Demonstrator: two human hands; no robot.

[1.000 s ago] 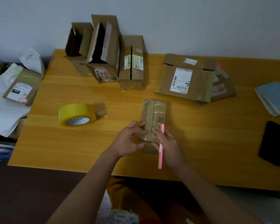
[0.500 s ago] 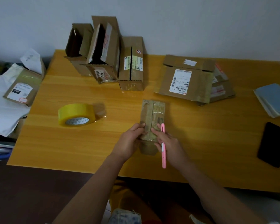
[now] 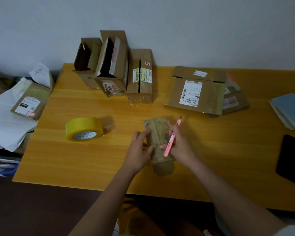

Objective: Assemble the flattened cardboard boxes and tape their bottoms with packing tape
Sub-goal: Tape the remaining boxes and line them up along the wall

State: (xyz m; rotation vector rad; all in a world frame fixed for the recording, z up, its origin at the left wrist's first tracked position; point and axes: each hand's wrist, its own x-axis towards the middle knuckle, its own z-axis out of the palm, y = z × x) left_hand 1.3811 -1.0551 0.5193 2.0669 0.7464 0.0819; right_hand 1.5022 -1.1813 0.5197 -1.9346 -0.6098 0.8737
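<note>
A small brown cardboard box [image 3: 157, 132] with tape over its top lies lengthwise in the middle of the wooden table [image 3: 211, 147]. My left hand [image 3: 139, 150] presses on its left side with the fingers spread. My right hand [image 3: 179, 143] rests on the box's right side and grips a pink utility knife [image 3: 171, 141] that points away from me. A yellow roll of packing tape [image 3: 83, 128] lies on the table to the left. Flattened boxes [image 3: 201, 92] are stacked at the back right.
Three assembled boxes [image 3: 116, 68] stand in a row at the back by the wall. A black phone [image 3: 290, 158] and a blue booklet [image 3: 289, 110] lie at the right edge. Papers and a labelled box [image 3: 29, 103] sit off the table's left side.
My right hand has turned the pink knife so that its tip now points away over the box, and has slid forward along the box. The left hand stays on the box.
</note>
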